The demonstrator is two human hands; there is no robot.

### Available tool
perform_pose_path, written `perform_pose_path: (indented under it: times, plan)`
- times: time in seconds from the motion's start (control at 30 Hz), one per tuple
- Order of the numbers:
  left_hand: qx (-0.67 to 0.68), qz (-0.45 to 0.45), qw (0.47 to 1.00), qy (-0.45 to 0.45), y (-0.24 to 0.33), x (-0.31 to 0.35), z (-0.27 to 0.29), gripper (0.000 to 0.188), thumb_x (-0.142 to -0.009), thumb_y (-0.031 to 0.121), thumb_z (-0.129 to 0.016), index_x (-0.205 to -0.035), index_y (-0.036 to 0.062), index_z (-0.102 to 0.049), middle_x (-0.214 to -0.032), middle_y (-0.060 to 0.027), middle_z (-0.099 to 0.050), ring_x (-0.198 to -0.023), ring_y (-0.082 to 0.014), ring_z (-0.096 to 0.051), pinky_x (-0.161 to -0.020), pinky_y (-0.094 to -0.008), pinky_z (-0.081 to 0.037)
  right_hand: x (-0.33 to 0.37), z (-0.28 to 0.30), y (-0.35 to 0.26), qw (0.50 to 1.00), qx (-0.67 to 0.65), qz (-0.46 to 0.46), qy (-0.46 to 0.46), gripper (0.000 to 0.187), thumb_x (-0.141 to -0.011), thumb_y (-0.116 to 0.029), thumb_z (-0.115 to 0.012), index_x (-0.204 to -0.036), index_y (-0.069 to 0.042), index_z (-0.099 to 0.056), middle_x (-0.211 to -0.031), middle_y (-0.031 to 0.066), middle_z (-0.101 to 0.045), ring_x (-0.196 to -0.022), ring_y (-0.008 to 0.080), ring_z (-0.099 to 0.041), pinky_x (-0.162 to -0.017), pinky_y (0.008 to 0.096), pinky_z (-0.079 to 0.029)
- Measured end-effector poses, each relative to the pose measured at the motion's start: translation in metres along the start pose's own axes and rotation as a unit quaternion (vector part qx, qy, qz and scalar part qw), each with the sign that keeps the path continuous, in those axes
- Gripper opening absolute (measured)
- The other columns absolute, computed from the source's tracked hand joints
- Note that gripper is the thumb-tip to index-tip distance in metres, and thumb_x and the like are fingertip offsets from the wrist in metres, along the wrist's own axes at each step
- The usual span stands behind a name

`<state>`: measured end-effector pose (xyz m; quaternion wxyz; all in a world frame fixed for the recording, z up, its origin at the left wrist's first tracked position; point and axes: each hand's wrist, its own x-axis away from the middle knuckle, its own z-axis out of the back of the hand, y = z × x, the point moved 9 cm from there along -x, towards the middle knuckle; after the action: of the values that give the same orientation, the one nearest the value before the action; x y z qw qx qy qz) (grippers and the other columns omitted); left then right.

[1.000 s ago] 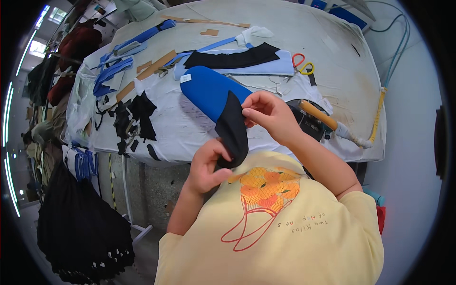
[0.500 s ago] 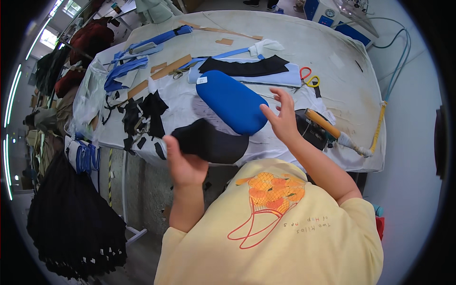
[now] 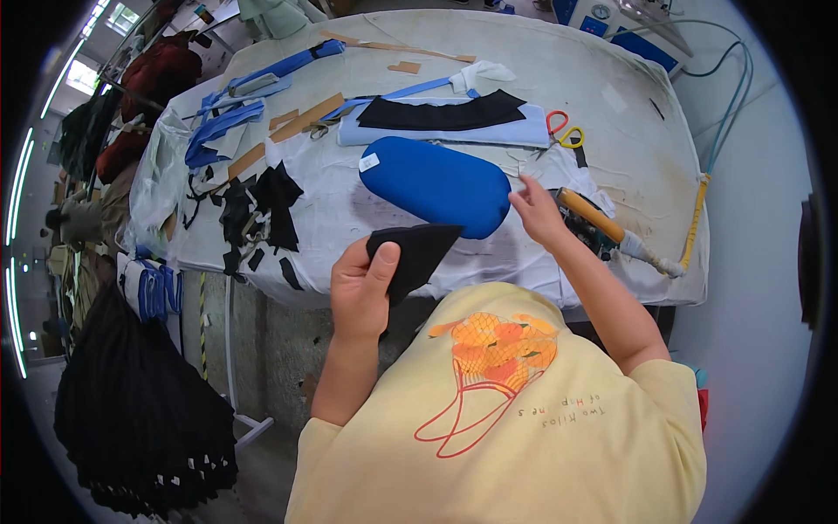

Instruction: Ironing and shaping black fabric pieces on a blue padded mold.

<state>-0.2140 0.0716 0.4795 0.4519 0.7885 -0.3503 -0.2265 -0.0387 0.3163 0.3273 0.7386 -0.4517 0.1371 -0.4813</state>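
Note:
My left hand (image 3: 360,284) is closed around a piece of black fabric (image 3: 417,258), the thumb on top and the fingers mostly hidden beneath it. The cloth is raised near the table's front edge, with a pointed corner toward the right. Just behind it lies a blue padded pressing cushion (image 3: 432,188) with a small white label at its left end. My right hand (image 3: 539,214) is at the cushion's right end, thumb and forefinger apart against its edge or very near it. Its other fingers are hard to see.
To the right lies an iron with a wooden handle (image 3: 589,214) and a yellow-wrapped hose. Behind the cushion, a black fabric strip (image 3: 445,113) rests on light blue cloth, beside red-and-yellow scissors (image 3: 566,131). Black scraps (image 3: 275,205) lie left on the white-covered table (image 3: 628,113).
The black fabric has swung up and now hangs folded from my left hand, which has risen and moved right. The cushion's right end has turned away from me; my right hand has shifted slightly right.

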Motion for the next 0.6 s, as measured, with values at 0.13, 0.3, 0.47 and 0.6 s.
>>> perform_pose_path:
  times: [0.13,0.3,0.47,0.6]
  plan:
    - [-0.069,0.017,0.996,-0.061,-0.014,-0.004,-0.02,0.019,-0.098,0.016,-0.064,-0.107,-0.0004,-0.068,-0.092,-0.001,-0.067,-0.077,-0.0052,-0.057,-0.068,-0.0201,-0.046,0.077,0.047,-0.152,0.946,-0.14,0.292,-0.027,0.043,-0.096,-0.03,-0.062,-0.132,-0.008,-0.058,-0.12,0.0124,-0.063,-0.114,0.0228,-0.059,-0.099,0.0349,-0.045]
    - [-0.13,-0.014,0.986,-0.1,-0.009,-0.011,-0.049,0.019,-0.098,0.016,-0.064,-0.105,-0.0011,-0.068,-0.091,-0.0011,-0.065,-0.078,-0.007,-0.056,-0.07,-0.0211,-0.044,0.123,0.057,-0.219,0.901,-0.086,0.424,-0.011,0.028,-0.077,-0.019,-0.082,-0.102,-0.009,-0.074,-0.098,0.0062,-0.069,-0.095,0.0233,-0.063,-0.081,0.0335,-0.048]
    - [-0.102,-0.058,0.99,-0.078,-0.007,-0.019,-0.041,0.015,-0.091,0.012,-0.072,-0.099,0.0006,-0.067,-0.103,-0.0057,-0.063,-0.084,-0.0092,-0.057,-0.071,-0.0235,-0.045,0.122,0.058,-0.214,0.912,-0.094,0.399,0.011,0.015,-0.078,-0.013,-0.081,-0.09,-0.008,-0.074,-0.085,0.0051,-0.068,-0.08,0.0213,-0.063,-0.07,0.0324,-0.048]
    - [-0.128,-0.143,0.979,-0.07,0.005,-0.025,-0.039,0.014,-0.087,0.006,-0.076,-0.095,0.0017,-0.065,-0.114,-0.0108,-0.062,-0.091,-0.0116,-0.059,-0.073,-0.0243,-0.046,0.125,0.058,-0.218,0.911,-0.079,0.405,0.012,0.014,-0.078,-0.008,-0.079,-0.091,-0.007,-0.073,-0.083,0.0049,-0.068,-0.075,0.0195,-0.062,-0.067,0.0298,-0.049]
